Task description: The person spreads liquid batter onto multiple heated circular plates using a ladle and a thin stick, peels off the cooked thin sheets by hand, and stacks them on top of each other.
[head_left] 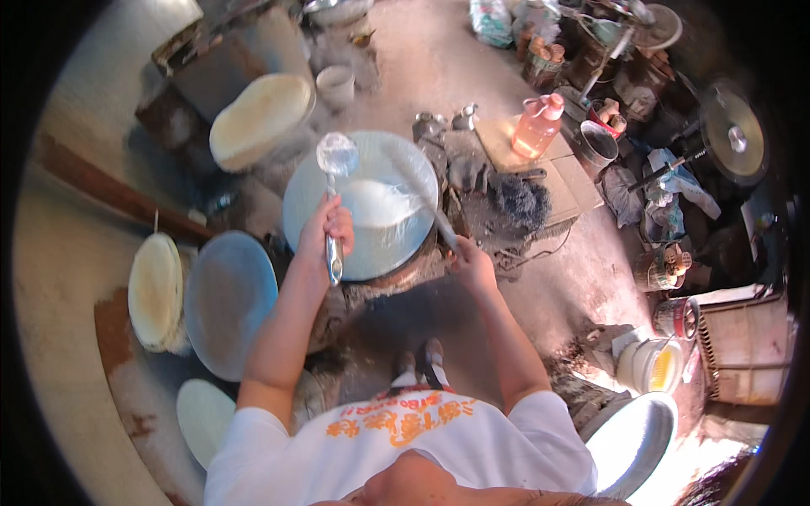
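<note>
A wide round griddle (327, 244) sits in front of me with a pale, oblong patch of batter (380, 199) on it. My left hand (329, 228) is closed round the steel handle of a ladle (337, 154), whose bowl is smeared white and raised over the griddle's upper left. My right hand (468, 261) grips the end of a long flat spreader (440, 221) that reaches across the batter, its far part blurred. Right of the griddle lie a dark fluffy cloth (515, 202) and a pink plastic jug (531, 131) on cardboard.
Flatbread stacks (253, 114) (152, 287) and a large round board (226, 304) stand at the left. A white bucket (641, 367), a metal basin (641, 455), a pot (597, 143) and a wheeled metal frame (730, 131) crowd the right. A pail (335, 84) stands beyond the griddle.
</note>
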Demonstrator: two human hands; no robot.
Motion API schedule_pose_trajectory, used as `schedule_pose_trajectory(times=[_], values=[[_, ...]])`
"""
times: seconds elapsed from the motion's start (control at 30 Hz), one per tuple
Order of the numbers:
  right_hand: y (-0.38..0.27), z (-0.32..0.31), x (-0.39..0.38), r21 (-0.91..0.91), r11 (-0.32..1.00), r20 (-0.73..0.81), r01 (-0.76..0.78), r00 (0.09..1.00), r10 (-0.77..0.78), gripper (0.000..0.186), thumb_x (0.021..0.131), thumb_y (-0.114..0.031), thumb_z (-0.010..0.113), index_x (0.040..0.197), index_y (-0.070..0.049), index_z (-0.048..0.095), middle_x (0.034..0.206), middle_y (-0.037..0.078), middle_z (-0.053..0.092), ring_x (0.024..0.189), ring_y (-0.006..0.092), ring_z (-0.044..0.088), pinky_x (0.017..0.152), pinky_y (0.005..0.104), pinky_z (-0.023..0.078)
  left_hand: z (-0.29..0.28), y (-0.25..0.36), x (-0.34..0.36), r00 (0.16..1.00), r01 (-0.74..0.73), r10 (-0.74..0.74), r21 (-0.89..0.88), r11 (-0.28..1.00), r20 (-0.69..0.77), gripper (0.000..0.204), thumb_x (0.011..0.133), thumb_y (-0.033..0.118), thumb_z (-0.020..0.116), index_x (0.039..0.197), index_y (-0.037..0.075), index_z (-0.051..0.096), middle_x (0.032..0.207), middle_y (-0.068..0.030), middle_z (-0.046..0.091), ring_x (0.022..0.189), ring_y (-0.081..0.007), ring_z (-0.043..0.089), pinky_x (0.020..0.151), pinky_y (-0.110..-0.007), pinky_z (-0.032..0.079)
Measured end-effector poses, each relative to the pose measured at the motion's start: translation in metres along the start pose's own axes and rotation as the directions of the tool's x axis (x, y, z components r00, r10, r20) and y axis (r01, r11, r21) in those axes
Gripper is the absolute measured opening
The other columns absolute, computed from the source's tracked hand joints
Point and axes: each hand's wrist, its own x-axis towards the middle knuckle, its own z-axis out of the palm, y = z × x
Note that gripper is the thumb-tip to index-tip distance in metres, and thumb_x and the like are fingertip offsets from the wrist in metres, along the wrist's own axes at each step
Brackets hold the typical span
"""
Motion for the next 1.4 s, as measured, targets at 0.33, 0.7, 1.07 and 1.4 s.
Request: schedule_pose_trajectory(times=[0.33,0.7,1.07,1.4], values=[[-0.048,0.078,-0.046,-0.111,0.951,0.008,0.289,0.957,-0.290,0.030,0.090,-0.023,0.058,0.119,-0.016,0.061,0.090,0.019,0.065,0.077,0.0337,0.064,0.066,0.0374,0.050,-0.052,-0.078,-0.005,0.987,0.076,0.015,-0.542,0.837,0.162,0.031,0.096,0.018,0.047,0.066,0.014,0.041,0.052,0.0073,0.033,0.037,-0.0030,0.032,0.035,-0.017,0.034],[-0.042,0.051,-0.029,-0.152,0.875,0.355,0.460,0.851,-0.385,0.025,0.084,-0.012,0.066,0.109,-0.008,0.065,0.090,0.015,0.067,0.085,0.0192,0.064,0.076,0.0331,0.049,-0.012,0.015,-0.151,0.781,0.180,0.231,-0.563,0.806,0.580,0.034,0.097,0.022,0.047,0.066,0.010,0.037,0.052,0.0022,0.040,0.037,-0.0072,0.039,0.031,-0.024,0.036],[-0.083,0.157,-0.124,0.210,0.974,0.382,0.081,0.911,-0.158,0.046,0.074,-0.009,0.067,0.120,-0.010,0.060,0.097,0.015,0.067,0.087,0.0208,0.065,0.080,0.0309,0.049,-0.119,0.098,-0.201,0.911,0.075,0.177,-0.571,0.817,0.373,0.031,0.098,0.019,0.045,0.069,0.011,0.038,0.053,0.0053,0.034,0.040,-0.0058,0.035,0.038,-0.021,0.035],[-0.142,0.276,-0.123,0.505,0.852,0.497,-0.138,0.853,-0.157,0.045,0.073,0.005,0.060,0.118,-0.002,0.058,0.089,0.005,0.058,0.060,0.0121,0.056,0.051,0.0253,0.046,-0.176,0.130,-0.187,0.947,-0.180,0.271,-0.412,0.893,0.174,0.030,0.096,0.019,0.052,0.069,0.013,0.039,0.058,0.0045,0.033,0.041,-0.0036,0.031,0.036,-0.018,0.032]])
